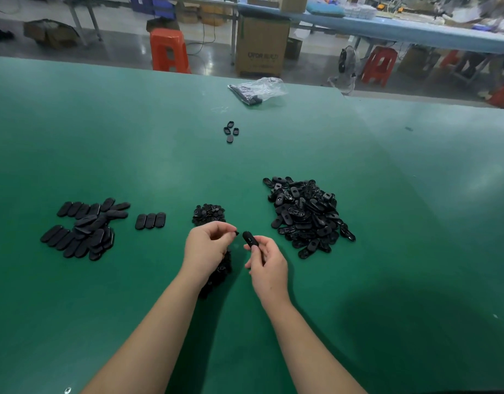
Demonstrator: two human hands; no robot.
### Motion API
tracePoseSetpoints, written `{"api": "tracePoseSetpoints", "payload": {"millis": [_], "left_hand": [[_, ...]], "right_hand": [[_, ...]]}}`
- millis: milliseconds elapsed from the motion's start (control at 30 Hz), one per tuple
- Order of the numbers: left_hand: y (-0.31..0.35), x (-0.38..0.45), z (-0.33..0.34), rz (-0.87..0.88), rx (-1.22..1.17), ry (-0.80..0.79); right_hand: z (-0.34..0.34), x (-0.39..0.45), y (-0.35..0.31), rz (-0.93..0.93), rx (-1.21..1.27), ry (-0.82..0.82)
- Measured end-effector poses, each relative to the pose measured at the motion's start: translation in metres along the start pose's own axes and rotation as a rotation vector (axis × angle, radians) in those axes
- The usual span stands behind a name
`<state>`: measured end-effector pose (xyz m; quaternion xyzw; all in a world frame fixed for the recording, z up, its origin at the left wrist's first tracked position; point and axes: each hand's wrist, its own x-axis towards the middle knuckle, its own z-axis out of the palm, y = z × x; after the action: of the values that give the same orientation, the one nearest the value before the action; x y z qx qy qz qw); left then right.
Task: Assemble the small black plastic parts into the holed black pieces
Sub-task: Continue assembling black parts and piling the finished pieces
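Note:
My right hand [266, 265] holds one oval holed black piece [249, 238] upright between thumb and fingers. My left hand [206, 247] pinches a small black plastic part [236, 232] at its fingertips, a short gap left of the piece. A heap of holed black pieces [306, 216] lies to the right. Small black parts sit in a pile [208, 214] just beyond my left hand, and more [218, 275] lie under my left wrist. Oval black pieces lying smooth side up form a pile [84, 228] at the left, with a row of three [150, 220] beside it.
The green table [387, 280] stretches wide. Several loose black pieces [231, 131] lie farther back, and a clear plastic bag [258, 89] with black parts sits near the far edge. Beyond the table are orange stools [168, 49], a cardboard box [262, 46] and another workbench.

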<state>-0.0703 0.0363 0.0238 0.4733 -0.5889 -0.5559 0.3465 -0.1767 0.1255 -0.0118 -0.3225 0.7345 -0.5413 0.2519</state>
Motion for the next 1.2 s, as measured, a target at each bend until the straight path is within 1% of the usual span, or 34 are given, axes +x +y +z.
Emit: {"api": "tracePoseSetpoints", "payload": {"millis": [67, 133, 300, 400, 733, 1000, 1067, 1133, 1200], "left_hand": [[0.000, 0.000, 0.003, 0.068, 0.194, -0.014], [0.001, -0.002, 0.007, 0.117, 0.316, -0.029], [0.007, -0.007, 0.017, 0.184, 0.498, -0.070], [0.008, -0.008, 0.019, 0.214, 0.567, -0.075], [0.007, -0.006, 0.020, 0.217, 0.631, -0.075], [0.006, -0.001, 0.018, 0.181, 0.591, -0.035], [0.005, 0.000, 0.016, 0.183, 0.614, -0.025], [0.005, 0.001, 0.013, 0.161, 0.615, -0.046], [0.006, 0.002, 0.010, 0.096, 0.535, -0.091]], "right_hand": [[0.000, 0.000, 0.000, 0.000, -0.004, 0.001], [0.000, 0.000, 0.000, 0.003, -0.010, 0.002], [0.000, 0.000, -0.001, 0.008, -0.052, -0.006], [0.000, 0.001, -0.002, 0.009, -0.070, -0.011], [0.000, 0.001, -0.001, 0.006, -0.097, -0.016], [-0.001, 0.000, 0.000, -0.009, -0.083, -0.016], [-0.001, 0.000, 0.001, -0.012, -0.071, -0.021], [-0.001, 0.000, 0.002, -0.028, -0.047, -0.022], [-0.001, 0.000, 0.001, -0.036, -0.035, -0.016]]}}
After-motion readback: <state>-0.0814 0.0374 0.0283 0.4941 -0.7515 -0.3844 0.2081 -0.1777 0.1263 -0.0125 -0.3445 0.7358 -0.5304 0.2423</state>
